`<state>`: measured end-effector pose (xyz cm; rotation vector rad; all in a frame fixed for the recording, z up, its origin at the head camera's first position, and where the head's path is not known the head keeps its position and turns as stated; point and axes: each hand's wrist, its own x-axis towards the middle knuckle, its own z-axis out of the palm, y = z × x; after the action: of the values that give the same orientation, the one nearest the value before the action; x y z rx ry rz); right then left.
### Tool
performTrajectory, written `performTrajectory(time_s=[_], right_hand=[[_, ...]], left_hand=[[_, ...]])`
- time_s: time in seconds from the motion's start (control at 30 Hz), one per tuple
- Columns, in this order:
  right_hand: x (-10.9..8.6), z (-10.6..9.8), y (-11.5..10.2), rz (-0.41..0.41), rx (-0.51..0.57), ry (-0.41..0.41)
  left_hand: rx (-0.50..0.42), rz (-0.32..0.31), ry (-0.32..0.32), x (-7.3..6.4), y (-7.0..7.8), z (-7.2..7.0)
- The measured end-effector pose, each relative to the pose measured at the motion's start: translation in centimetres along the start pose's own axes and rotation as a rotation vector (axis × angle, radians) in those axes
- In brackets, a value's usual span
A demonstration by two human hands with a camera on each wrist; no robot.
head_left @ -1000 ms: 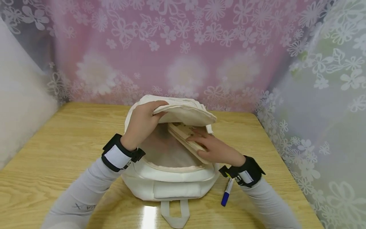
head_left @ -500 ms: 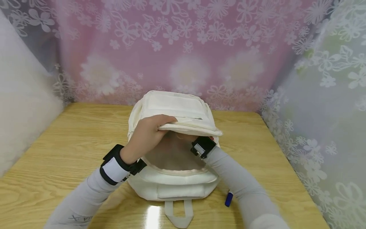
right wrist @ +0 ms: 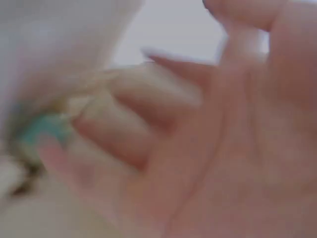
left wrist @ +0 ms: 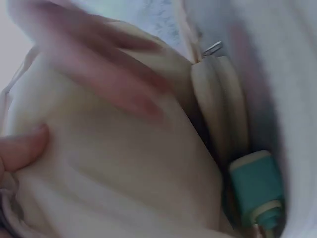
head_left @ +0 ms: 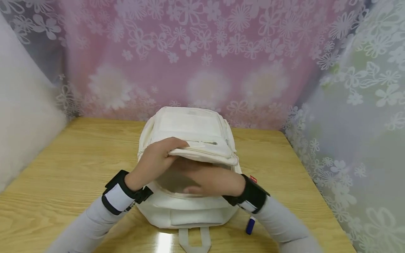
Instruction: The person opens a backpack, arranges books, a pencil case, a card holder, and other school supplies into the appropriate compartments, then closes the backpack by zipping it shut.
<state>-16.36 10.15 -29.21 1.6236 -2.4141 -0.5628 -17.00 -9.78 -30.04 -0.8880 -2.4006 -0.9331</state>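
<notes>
A cream backpack (head_left: 190,123) lies on the table with its main compartment gaping toward me. My left hand (head_left: 155,160) pinches the edge of the raised flap and holds it up. At the bag's mouth is my right hand (head_left: 209,179), partly under the flap. In the right wrist view its fingers (right wrist: 114,134) are spread and blurred, and nothing is in them. Inside the bag, the left wrist view shows a beige zipped piece (left wrist: 218,104) with a metal pull and a teal object (left wrist: 257,183) beneath it; its kind is unclear.
A marker with a blue cap (head_left: 250,225) lies right of the bag, partly behind my right wrist. The bag's strap loop (head_left: 194,242) points toward me. Wooden table (head_left: 79,165) extends on both sides, with flowered curtains (head_left: 202,63) behind and to the right.
My right hand went deep under the flap with a cream, patterned book-like item and is back at the mouth without it. My left hand has lowered the flap.
</notes>
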Motion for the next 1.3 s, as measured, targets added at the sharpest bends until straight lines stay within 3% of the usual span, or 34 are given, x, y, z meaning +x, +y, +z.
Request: performTrajectory(time_s=[0.07, 0.13, 0.17, 0.23, 0.33, 0.37, 0.43, 0.5, 0.57, 0.67, 0.77, 0.9, 1.13, 1.23, 1.3], right_hand=[[-1.4, -2.8, -0.7, 0.004, 0.498, -0.087], [-2.4, -4.7, -0.6, 0.018, 0.655, -0.123], [-2.6, -5.2, -0.2, 0.04, 0.7, -0.099], [-2.3, -5.2, 0.9, 0.093, 0.696, -0.003], [-0.4, -3.2, 3.5, 0.203, 0.614, 0.085], [0.5, -2.1, 4.4, 0.228, 0.575, 0.092], [2.3, 0.4, 6.0, 0.276, 0.54, 0.056], [3.8, 3.0, 7.0, 0.308, 0.517, 0.006], [4.8, 4.9, 7.5, 0.334, 0.519, -0.049], [5.5, 6.5, 7.5, 0.36, 0.567, -0.098], [5.8, 6.7, 7.1, 0.357, 0.604, -0.091], [5.8, 6.5, 6.8, 0.349, 0.607, -0.079], [5.7, 6.6, 6.8, 0.367, 0.6, -0.077], [5.6, 6.6, 6.7, 0.367, 0.606, -0.064], [5.5, 6.6, 6.7, 0.366, 0.604, -0.056]], left_hand=[[0.048, 0.039, -0.053, -0.8, -0.2, 0.3], [0.107, 0.089, -0.123, -1.8, -0.4, 0.7], [0.138, 0.119, -0.165, -2.3, -0.5, 0.9], [0.198, 0.184, -0.264, -3.1, -0.7, 1.3], [0.237, 0.258, -0.431, -3.8, -1.0, 1.7], [0.221, 0.266, -0.486, -3.9, -1.2, 1.7], [0.14, 0.216, -0.557, -3.8, -1.7, 1.3], [0.106, 0.155, -0.515, -3.5, -2.4, 0.7], [0.111, 0.048, -0.406, -3.3, -3.6, 0.0], [0.228, -0.117, -0.264, -3.4, -5.9, -0.8], [0.252, -0.263, -0.295, -4.0, -8.1, -1.0], [0.209, -0.302, -0.361, -4.4, -10.0, -0.3], [0.122, -0.436, -0.325, -4.3, -10.9, 0.0], [0.182, -0.423, -0.314, -4.5, -10.7, -0.3], [0.256, -0.371, -0.285, -4.6, -10.4, -0.5]])
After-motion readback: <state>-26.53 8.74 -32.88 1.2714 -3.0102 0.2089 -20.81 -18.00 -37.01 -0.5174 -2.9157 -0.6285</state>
